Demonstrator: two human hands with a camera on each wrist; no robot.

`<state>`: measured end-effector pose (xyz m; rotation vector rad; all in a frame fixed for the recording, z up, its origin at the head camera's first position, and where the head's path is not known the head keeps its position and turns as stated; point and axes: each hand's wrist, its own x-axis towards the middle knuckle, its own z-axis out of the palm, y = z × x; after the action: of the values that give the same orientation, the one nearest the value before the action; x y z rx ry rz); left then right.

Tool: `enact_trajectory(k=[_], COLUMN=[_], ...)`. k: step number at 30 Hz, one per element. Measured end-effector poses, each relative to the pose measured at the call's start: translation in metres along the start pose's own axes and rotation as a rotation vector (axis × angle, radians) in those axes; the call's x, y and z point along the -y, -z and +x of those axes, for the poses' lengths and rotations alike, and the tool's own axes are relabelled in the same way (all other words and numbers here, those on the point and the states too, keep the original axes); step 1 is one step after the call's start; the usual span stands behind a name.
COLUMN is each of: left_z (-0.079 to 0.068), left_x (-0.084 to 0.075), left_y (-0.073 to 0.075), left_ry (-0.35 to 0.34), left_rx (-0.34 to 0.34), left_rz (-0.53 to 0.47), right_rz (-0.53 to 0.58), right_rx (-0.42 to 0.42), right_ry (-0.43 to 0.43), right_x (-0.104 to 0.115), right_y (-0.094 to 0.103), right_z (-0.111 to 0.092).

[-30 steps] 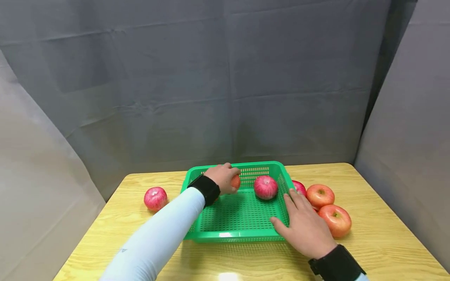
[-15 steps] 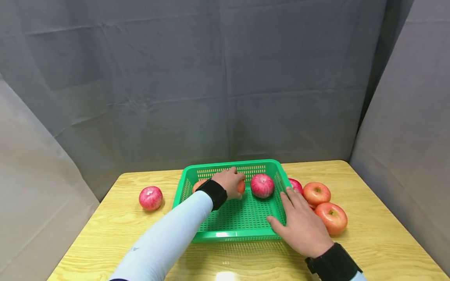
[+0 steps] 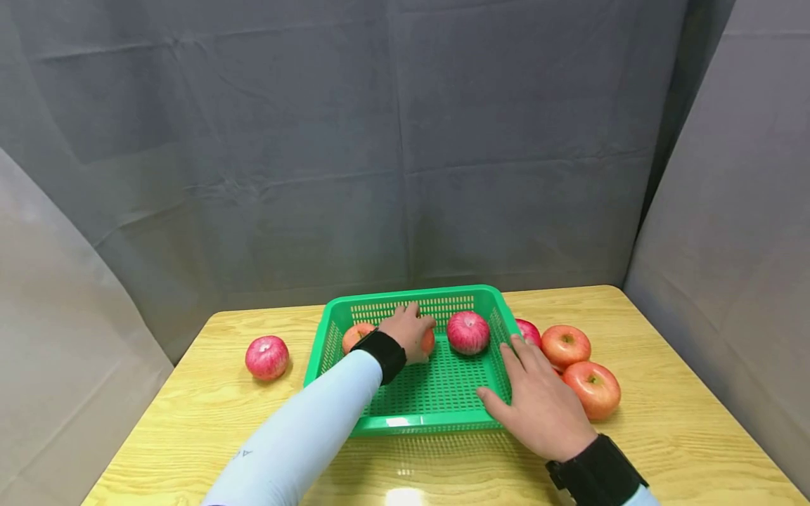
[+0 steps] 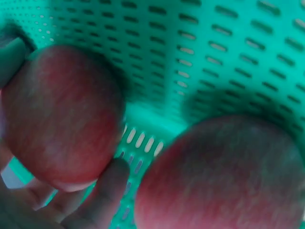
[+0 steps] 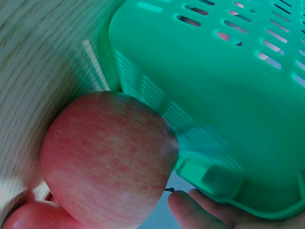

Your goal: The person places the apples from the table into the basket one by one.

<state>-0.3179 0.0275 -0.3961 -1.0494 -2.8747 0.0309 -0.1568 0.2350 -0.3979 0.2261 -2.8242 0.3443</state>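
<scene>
My left hand (image 3: 406,334) reaches into the green plastic basket (image 3: 425,422), its fingers curled round a red apple (image 4: 64,117). In the head view that apple shows only past the fingers. A second apple (image 3: 357,336), partly behind the wrist, lies at the basket's left end. It also appears as the large apple (image 4: 226,176) in the left wrist view. A darker striped apple (image 3: 468,332) sits to the right of the hand. Over the basket's right rim lies my right hand (image 3: 545,402), fingers spread and fairly straight.
Outside the basket on the right, a group of apples (image 3: 591,388) stands close to the right hand; one apple (image 5: 109,160) is right beside the basket wall. A lone pink-red apple (image 3: 267,357) sits left on the wooden table (image 3: 171,436). Grey cloth (image 3: 304,140) hangs behind.
My left hand has moved right within the basket with its apple, uncovering the apple at the left end. The right hand stays at the rim. The head view has shifted slightly.
</scene>
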Motion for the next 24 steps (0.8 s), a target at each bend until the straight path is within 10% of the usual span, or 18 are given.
enact_trajectory(k=[24], left_z=[0.001], left_x=[0.011], left_y=[-0.002], left_ry=[0.025], left_rx=[0.001], left_rz=[-0.052], right_rz=[0.006], right_rx=[0.009], right_ry=[-0.001], right_x=[-0.001], right_y=[-0.001], right_z=[0.001])
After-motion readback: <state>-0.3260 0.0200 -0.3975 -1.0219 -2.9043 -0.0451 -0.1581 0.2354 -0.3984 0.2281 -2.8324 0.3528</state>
